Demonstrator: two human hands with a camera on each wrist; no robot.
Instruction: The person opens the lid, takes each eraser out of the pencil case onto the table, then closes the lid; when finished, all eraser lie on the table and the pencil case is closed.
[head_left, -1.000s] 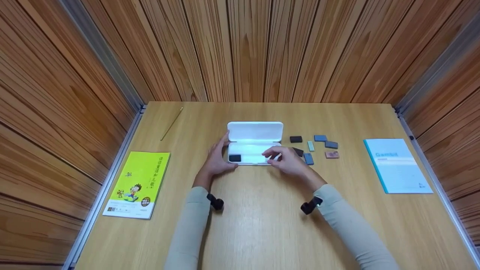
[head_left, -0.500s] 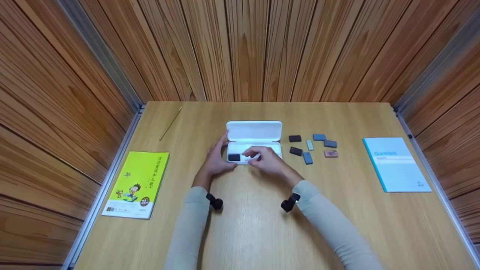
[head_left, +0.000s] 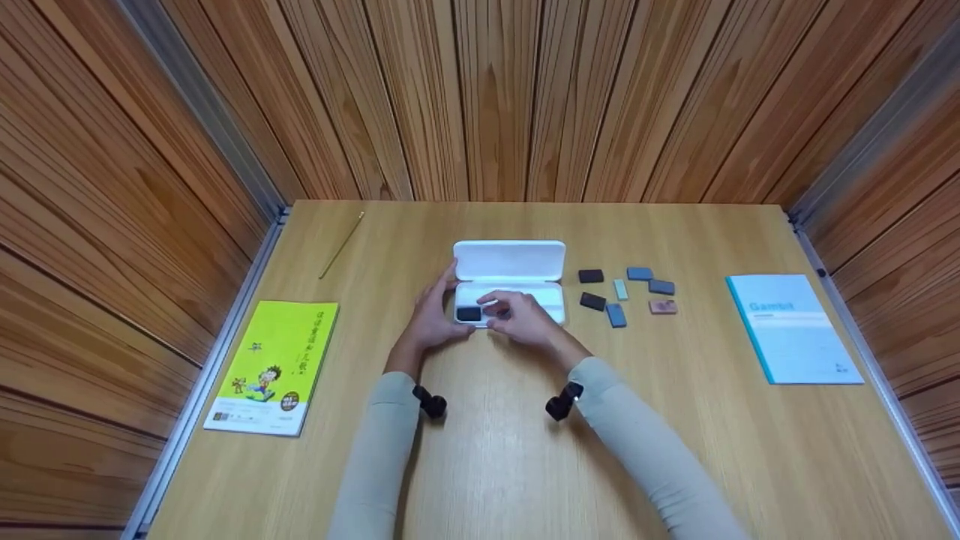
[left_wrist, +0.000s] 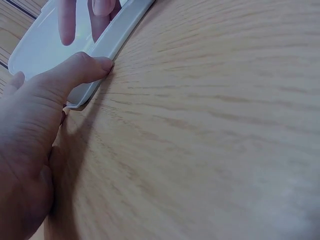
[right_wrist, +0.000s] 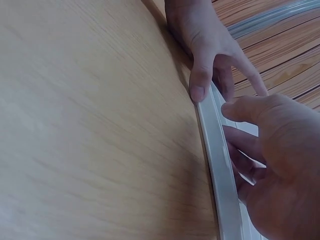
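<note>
A white pencil case [head_left: 555, 300] lies on the table with its hinged lid [head_left: 510, 260] raised at the back. One small black block [head_left: 469, 314] sits in its left end. My left hand [head_left: 433, 313] grips that end, thumb on the front edge and fingers along the side. Inside the case, just right of the block, my right hand [head_left: 521, 319] reaches down with thumb and fingers bent. In the right wrist view, thumb and forefinger of the right hand [right_wrist: 285, 160] stand a little apart behind the front wall; I cannot tell whether they hold anything.
Right of the case lie black blocks [head_left: 591, 276], blue-grey blocks [head_left: 616, 315], a pale green block [head_left: 620, 289] and a pinkish block [head_left: 663, 307]. A yellow-green book [head_left: 277, 360] is at left, a light blue book [head_left: 795, 330] at right, a thin golden stick [head_left: 342, 244] at back left.
My right hand has moved left over the case, from its right end to beside the black block inside. My left hand has stayed at the left end.
</note>
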